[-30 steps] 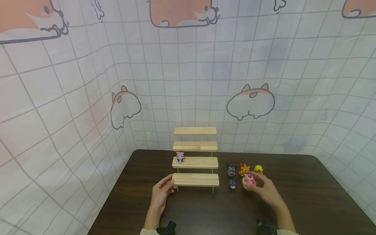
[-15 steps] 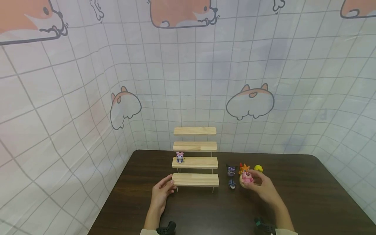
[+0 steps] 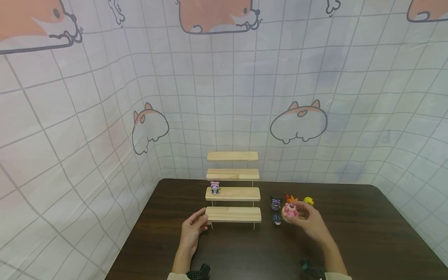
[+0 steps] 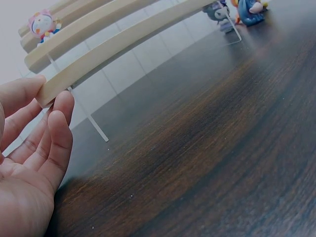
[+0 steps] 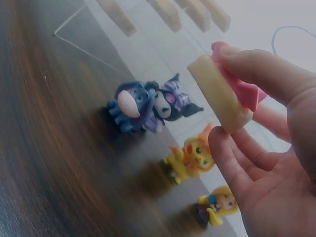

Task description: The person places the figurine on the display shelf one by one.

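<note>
So there's a donkey (image 3: pixel 276 219) and a purple toy (image 3: pixel 275 203) sitting on the counter (image 3: pixel 241 249) between the pink bear (image 3: pixel 290 210) and the shelf (image 3: pixel 232 214), with an orange toy (image 3: pixel 292 199) and a yellow toy (image 3: pixel 308 200) behind, and a small figure (image 3: pixel 214 188) on the second step up. Compared with a second ago, the bear's shifted left, closer to the shelf. The right hand (image 3: pixel 312 223) has it pinched above the counter, thumb on the pink part; the left hand's (image 3: pixel 191 229) fingers grip the front step's left end, thumb on top.

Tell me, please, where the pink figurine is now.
In the head view, the right hand holds the pink figurine near the blue figurine, right of the shelves.
</note>
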Action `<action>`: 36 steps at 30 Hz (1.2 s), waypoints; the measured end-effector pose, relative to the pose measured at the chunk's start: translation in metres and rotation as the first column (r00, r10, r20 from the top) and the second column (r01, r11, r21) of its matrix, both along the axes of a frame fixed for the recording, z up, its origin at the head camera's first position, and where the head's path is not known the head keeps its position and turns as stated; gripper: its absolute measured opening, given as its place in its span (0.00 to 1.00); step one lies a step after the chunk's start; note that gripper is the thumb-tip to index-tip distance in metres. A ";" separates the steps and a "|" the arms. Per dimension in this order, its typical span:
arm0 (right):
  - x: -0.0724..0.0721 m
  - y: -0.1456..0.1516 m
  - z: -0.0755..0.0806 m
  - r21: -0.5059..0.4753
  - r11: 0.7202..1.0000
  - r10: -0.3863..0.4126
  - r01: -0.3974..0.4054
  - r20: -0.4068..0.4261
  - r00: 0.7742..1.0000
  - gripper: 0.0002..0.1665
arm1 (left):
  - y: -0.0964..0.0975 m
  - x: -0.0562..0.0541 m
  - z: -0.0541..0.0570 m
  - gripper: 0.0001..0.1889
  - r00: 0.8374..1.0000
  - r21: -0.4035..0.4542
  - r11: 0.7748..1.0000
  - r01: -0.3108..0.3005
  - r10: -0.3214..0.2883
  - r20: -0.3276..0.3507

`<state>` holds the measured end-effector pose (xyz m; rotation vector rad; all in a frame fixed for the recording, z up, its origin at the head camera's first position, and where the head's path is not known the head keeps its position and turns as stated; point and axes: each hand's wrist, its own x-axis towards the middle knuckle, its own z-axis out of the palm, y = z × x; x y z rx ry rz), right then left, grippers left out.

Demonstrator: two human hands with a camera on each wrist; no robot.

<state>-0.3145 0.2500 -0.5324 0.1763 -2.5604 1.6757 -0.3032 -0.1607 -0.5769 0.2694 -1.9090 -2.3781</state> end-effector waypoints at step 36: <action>0.006 -0.045 0.018 -0.151 0.987 0.060 -0.061 -0.009 0.998 0.35 | 0.002 -0.001 0.001 0.26 1.000 0.005 1.000 -0.009 0.009 0.006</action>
